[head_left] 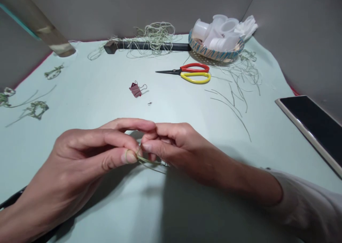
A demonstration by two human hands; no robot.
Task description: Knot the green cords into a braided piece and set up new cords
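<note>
My left hand [93,154] pinches green cord [145,160] between thumb and forefinger, with a strand looped over the thumb. Loose cord ends trail rightward beneath the other hand. Close against it, my right hand [179,145] has thumb and fingers pressed together at the same cord; just what they grip there is hidden. Beyond the hands lie a dark red binder clip [136,89] and a tiny metallic piece [150,103]. Farther back rest scissors [187,72] with one red and one yellow handle, their blades pointing left.
A tangle of green cord [157,36] lies over a black bar [133,45] at the back. White plastic spools fill a woven basket [216,54]. Cut strands [237,93] and a phone [315,125] lie right. Knotted cord pieces [39,109] lie left, near a post [44,25].
</note>
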